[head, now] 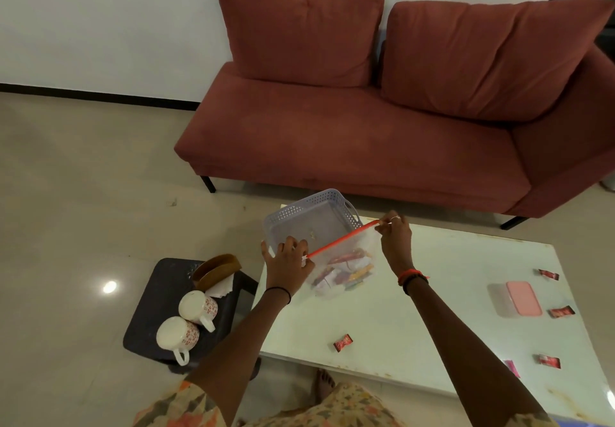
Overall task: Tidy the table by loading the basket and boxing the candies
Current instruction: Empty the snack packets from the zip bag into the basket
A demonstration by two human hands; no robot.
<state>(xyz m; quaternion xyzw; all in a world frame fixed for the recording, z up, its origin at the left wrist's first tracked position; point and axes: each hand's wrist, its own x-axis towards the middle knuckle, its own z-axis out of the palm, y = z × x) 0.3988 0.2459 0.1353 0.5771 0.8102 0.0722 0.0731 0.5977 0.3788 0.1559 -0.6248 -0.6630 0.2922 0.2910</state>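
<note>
A clear zip bag (pixel 346 268) with a red zipper strip and colourful packets inside hangs above the white table (pixel 382 320). My left hand (pixel 289 262) pinches the strip's left end; my right hand (pixel 396 240) pinches its right end. Just behind the bag, a lilac perforated basket (pixel 309 217) sits tilted at the table's far left corner, nearly empty. A clear box with a pink lid (pixel 514 298) lies on the table's right side. Several red-wrapped candies are scattered near it: one at the front middle (pixel 342 342), others at the right (pixel 548 274) (pixel 561 312) (pixel 548 361).
A dark stool (pixel 159 320) stands left of the table, carrying two white mugs (pixel 197 307) (pixel 178 335), a brown holder (pixel 218 268) and paper napkins. A red sofa (pixel 366 120) stands behind the table. My foot (pixel 324 385) shows under the table's front edge.
</note>
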